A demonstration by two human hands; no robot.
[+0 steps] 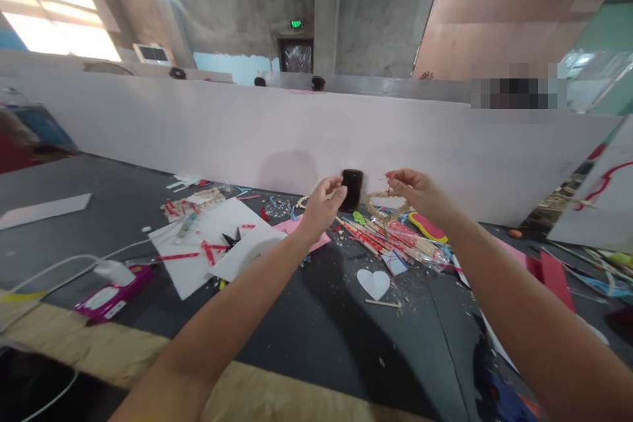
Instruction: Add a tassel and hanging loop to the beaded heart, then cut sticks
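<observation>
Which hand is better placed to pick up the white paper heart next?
Left hand, I'd say: no object shows in its fingers, while the right hand seems busy holding up a tan heart-shaped ring. The white paper heart lies uncovered.

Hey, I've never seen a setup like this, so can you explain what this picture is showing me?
There's no robot here: these are a person's own bare hands, seen by a camera worn on the head, looking forward and down. It's the only view.

The right hand pinches something thin and red, with a beige ring just below. The left hand is raised; I can't tell whether it holds anything.

A phone stands against the white partition. On the dark table lie red and pale sticks, white paper sheets, a white paper heart and a magenta power strip.
</observation>
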